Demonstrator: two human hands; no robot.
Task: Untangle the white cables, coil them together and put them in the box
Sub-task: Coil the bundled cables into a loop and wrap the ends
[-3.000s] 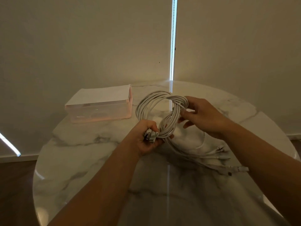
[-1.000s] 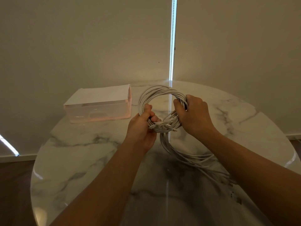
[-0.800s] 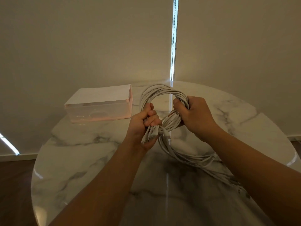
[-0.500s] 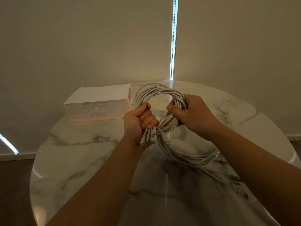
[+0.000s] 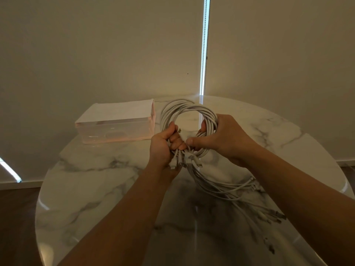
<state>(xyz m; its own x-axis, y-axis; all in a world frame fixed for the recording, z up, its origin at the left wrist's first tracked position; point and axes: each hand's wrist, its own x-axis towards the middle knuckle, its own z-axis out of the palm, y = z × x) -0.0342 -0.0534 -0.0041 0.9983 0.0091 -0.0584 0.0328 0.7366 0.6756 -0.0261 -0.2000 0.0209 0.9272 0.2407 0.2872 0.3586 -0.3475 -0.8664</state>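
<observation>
Left hand (image 5: 162,145), right hand (image 5: 225,139) now touching, cables (image 5: 185,108) gripped

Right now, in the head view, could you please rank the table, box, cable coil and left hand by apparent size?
1. Table
2. Box
3. Coil: its ring looks a little smaller than the box, but it is held nearer the camera, so that order is unsure
4. Left hand, smallest

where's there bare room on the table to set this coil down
Bare marble table lies in front of the pink box, left of the left hand, and at the far right beyond the right hand. Crowded: the near right, where the loose cable ends trail from the coil.
</observation>
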